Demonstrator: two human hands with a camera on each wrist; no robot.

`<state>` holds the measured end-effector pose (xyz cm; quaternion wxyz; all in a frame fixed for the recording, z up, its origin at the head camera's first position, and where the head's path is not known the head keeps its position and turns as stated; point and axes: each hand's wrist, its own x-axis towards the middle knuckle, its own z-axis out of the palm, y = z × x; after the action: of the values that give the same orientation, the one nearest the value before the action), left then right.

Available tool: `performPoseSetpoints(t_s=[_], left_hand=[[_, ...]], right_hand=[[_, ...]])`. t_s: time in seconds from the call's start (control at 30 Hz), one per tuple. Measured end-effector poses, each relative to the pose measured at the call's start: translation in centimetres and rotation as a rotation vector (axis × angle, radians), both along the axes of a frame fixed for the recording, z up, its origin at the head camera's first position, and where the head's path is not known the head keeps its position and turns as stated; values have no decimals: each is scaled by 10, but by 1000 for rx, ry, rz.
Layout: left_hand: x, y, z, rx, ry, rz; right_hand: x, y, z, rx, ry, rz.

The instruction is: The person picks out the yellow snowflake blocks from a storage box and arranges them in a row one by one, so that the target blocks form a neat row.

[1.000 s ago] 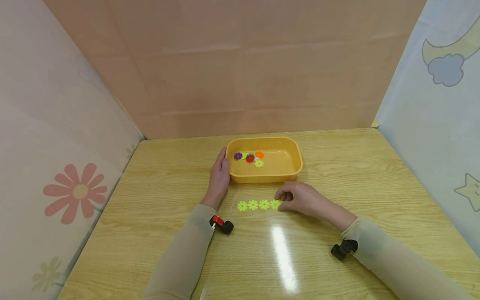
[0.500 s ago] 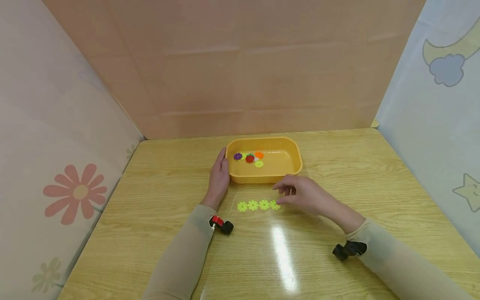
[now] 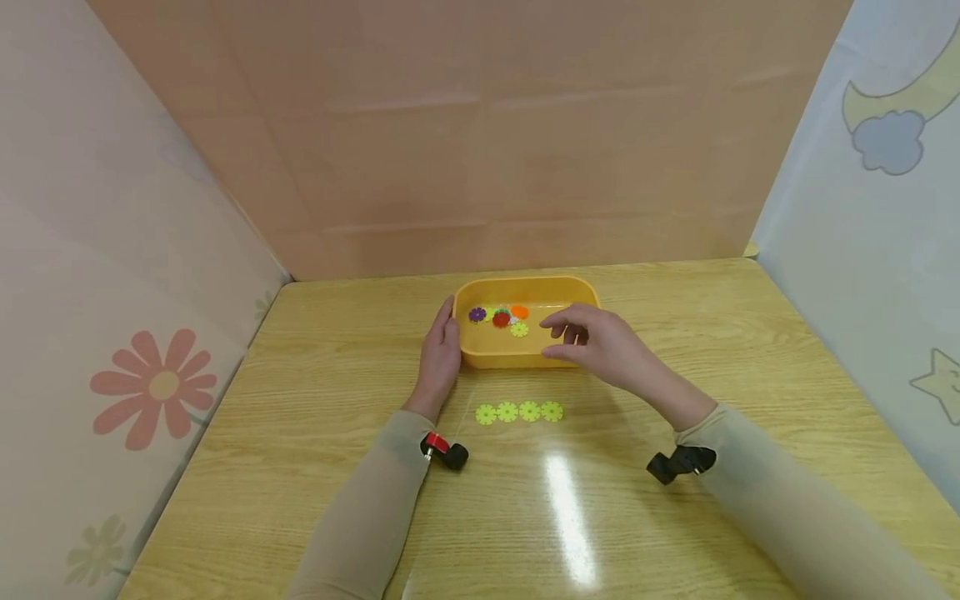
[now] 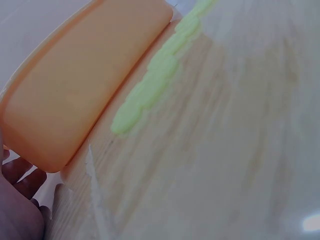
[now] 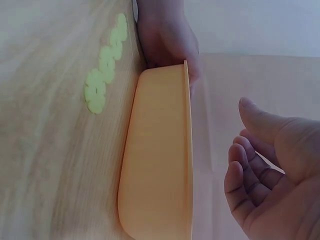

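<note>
My left hand [image 3: 441, 354] rests along the left end of a yellow plastic bin [image 3: 502, 362], its fingers stretched out against the wall. Inside the bin lie several snowflake-shaped plastic discs: a purple one [image 3: 477, 315], a red one [image 3: 501, 320], an orange one [image 3: 520, 312] and a yellow-green one [image 3: 519, 331] among them. Over the bin's front right part hovers my right hand [image 3: 603, 342], thumb and fingers parted and holding nothing. In front of the bin, several yellow-green discs [image 3: 530, 411] lie flat in a row, edge to edge; the right wrist view shows this row [image 5: 106, 65] too.
The bin stands on a wood-grain table [image 3: 337, 375] towards its back. Behind the table rises a pinkish-brown panel [image 3: 480, 167]. Pale printed walls close off both sides, one with a red flower [image 3: 161, 385]. Light reflects off the tabletop near the front.
My right hand has let go of the rightmost disc in the row, lifted, and moved forward over the bin with its fingers spread apart. The left hand stays at the bin's side.
</note>
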<state>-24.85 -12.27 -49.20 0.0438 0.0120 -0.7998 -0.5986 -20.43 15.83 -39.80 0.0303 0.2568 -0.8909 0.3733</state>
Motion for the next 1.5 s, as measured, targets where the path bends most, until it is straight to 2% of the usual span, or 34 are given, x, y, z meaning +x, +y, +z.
performPoseSetpoints(t_s=[0.13,0.4,0.73,0.97,1.3,1.5], left_hand=[[1,1,-1,4,1,0],[1,2,1,7,10,-5],[0,1,-2,15,-9,-3],[-1,1,-2,10,11,-6],[0,1,-2,20,16,-3],[-1,1,-4,20,4,1]], right_hand=[[-12,-3,1,-11,-31,-49],[-34,-9,0,-8,-48,-80],[-61,-18,-13,7,-97,-99],[-77,-25,-23,27,-103,-92],[-90,-29,-34,100,-137,-101],[-95,-30,-37,106,-196,-87]])
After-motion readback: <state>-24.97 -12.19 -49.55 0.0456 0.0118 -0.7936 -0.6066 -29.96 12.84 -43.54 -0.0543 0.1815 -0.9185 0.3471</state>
